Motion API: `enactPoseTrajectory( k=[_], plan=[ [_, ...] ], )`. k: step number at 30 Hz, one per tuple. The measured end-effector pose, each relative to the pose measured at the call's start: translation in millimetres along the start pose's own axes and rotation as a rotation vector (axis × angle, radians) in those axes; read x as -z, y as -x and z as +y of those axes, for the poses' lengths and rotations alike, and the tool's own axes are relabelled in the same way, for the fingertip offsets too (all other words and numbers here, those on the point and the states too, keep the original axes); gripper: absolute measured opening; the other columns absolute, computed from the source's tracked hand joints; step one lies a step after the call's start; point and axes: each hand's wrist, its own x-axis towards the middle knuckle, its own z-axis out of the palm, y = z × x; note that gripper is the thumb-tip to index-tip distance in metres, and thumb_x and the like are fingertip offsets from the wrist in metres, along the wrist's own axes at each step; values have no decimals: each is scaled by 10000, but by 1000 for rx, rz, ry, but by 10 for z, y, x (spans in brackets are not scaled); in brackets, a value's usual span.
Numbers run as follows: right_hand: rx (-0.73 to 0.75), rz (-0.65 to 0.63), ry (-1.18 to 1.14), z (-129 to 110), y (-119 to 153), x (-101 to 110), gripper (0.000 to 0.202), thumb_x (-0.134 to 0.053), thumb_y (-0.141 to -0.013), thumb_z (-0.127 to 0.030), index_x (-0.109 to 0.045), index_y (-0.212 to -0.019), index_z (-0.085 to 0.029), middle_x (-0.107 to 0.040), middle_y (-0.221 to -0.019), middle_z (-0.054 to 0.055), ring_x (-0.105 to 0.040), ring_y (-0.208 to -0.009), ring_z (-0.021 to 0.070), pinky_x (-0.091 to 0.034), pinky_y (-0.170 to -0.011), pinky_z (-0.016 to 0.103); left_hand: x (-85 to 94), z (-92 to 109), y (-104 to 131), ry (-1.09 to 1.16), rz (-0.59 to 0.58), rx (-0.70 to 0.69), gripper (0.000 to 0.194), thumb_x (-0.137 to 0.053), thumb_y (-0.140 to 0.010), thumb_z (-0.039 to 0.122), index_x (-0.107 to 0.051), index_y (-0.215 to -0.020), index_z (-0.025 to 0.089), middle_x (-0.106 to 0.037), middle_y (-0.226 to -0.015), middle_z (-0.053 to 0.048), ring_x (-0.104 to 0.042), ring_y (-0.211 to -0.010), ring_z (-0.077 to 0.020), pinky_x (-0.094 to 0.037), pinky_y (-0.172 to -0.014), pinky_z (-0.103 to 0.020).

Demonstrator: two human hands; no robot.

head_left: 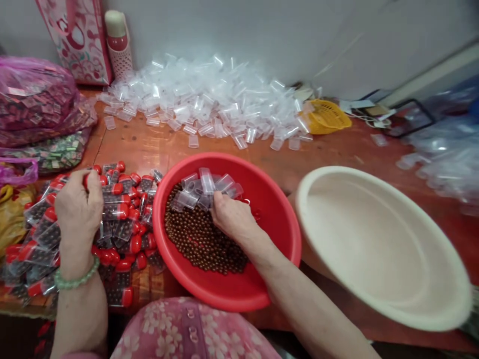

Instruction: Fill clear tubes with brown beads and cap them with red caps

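Observation:
My left hand (78, 214), closed, is above a heap of small clear plastic containers with red caps (121, 212). Red shows between its thumb and fingers, seemingly the cap of one such container; the rest is hidden by the hand. My right hand (232, 215) reaches into a red basin (279, 219), its fingers closed on a clear plastic sleeve (206, 180). Several more clear sleeves (187, 198) lie beside it on top of brown, shiny beads (202, 244). A few small red pieces (257, 214) lie against the basin's inner right side.
A cream basin (374, 239) stands at right. Clear sleeves (224, 99) are piled along the wall, near a yellow basket (327, 117). At left are a pink plastic bag (35, 99), a patterned gift bag (80, 45) and a bottle (119, 45). More clear pieces (449, 154) lie far right.

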Motion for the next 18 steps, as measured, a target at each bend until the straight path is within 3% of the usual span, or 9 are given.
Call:
enactPoseTrajectory(
  k=[3, 7, 10, 13, 16, 18],
  plan=[
    [-4, 6, -3, -4, 19, 12, 227, -386, -895, -112, -519, -1079, -114, -707, -966, 169, -721, -889, 300, -509, -688, 341, 118, -115, -26, -510, 65, 6, 442, -322, -923, 515, -615, -971, 187, -672, -810, -82, -666, -970, -357, -339, -656, -385],
    [-7, -3, -21, 59, 82, 70, 288, -414, -840, -92, -538, -1098, -123, -724, -912, 149, -722, -859, 293, -485, -678, 330, 137, -212, 1, -690, -79, -9, 422, -373, -890, 518, -581, -987, 164, -668, -986, -180, -634, -1010, -419, -403, -670, -428],
    [21, -45, -97, 155, 151, 109, 314, -449, -840, -155, -580, -1125, -146, -735, -914, 133, -709, -895, 284, -459, -697, 319, 99, -220, 25, -649, -89, -77, 380, -384, -903, 464, -579, -1055, 175, -649, -1078, -197, -593, -1106, -425, -452, -792, -503],
    [113, -76, -177, 223, 224, 117, 306, -462, -851, -190, -615, -1116, -189, -736, -935, 93, -692, -921, 252, -433, -721, 296, -2, -139, 78, -531, -11, -185, 384, -396, -925, 414, -567, -1152, 157, -596, -1222, -216, -519, -1228, -400, -411, -996, -544],
    [264, -71, -163, 206, 291, 83, 260, -434, -883, -165, -629, -1054, -189, -713, -959, 74, -671, -888, 213, -408, -713, 278, -213, 51, 199, -287, 93, -347, 358, -480, -916, 378, -585, -1161, 138, -593, -1260, -195, -517, -1242, -341, -395, -1078, -502],
    [356, -44, -56, 156, 330, 36, 261, -409, -888, -113, -635, -1009, -162, -687, -955, 98, -652, -879, 215, -397, -727, 293, -399, 215, 315, -89, 53, -459, 310, -515, -912, 333, -603, -1142, 144, -623, -1233, -151, -550, -1211, -290, -420, -1075, -470]
  ],
)
